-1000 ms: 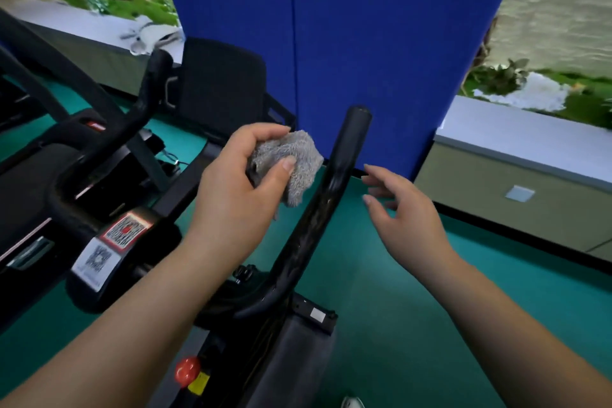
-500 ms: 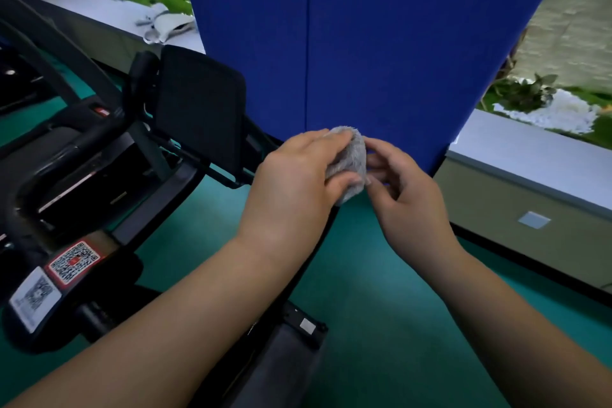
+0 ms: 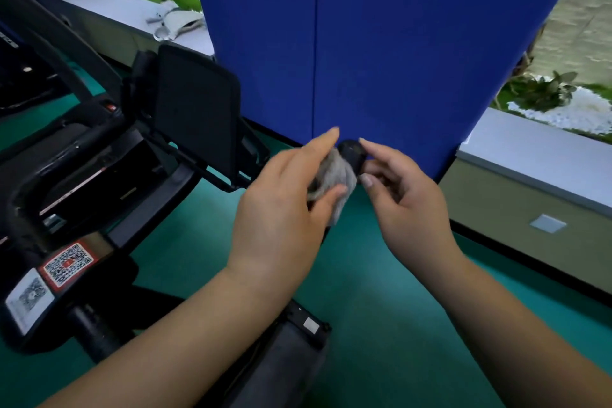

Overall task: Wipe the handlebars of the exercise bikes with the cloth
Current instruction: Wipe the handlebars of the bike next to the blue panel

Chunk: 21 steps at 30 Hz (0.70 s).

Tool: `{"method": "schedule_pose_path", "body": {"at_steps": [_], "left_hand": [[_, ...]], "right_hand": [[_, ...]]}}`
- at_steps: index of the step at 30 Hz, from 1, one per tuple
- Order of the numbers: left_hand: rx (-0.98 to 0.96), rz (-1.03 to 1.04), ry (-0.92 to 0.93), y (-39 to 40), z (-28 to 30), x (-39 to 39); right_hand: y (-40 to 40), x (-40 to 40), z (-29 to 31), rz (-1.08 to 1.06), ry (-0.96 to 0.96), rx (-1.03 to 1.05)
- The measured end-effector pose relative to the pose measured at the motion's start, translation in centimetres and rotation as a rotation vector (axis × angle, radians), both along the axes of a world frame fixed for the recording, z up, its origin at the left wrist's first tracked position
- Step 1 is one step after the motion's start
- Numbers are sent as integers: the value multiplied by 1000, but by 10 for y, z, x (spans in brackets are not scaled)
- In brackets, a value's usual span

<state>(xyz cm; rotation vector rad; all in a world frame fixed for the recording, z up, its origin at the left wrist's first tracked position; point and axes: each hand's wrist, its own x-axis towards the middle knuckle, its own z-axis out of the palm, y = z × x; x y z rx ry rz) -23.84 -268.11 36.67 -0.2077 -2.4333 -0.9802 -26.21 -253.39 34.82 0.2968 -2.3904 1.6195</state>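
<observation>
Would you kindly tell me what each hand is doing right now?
Left hand: holds the grey cloth against the handlebar end.
Right hand: fingers curled by the handlebar end; grip cannot be told.
</observation>
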Motion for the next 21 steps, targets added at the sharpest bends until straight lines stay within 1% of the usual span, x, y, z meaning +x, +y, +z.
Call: {"method": "schedule_pose_path", "body": {"at_steps": [3,5,9,13,16,19,21], "left_hand": [[-3,-33,105,5,2,-16],[-25,-69,123,2,-6,-14],[-143,-79,124,-21,-27,9],[-95,-65,149,-12,-17,1],[-21,-76,84,8,3,-20],[-78,-132,-9,10,17,-31],[-111,-177,-20,1,18,-29]], "right_hand": [[2,-1,0,9,7,19],[2,-1,0,4,5,13],[4,0,-2,5,2,1],[5,-1,-3,12,-4,-2],[6,-3,-3,39,4,15],[8,-3,-5,54,0,35],[9,-2,-7,40,3,44]]}}
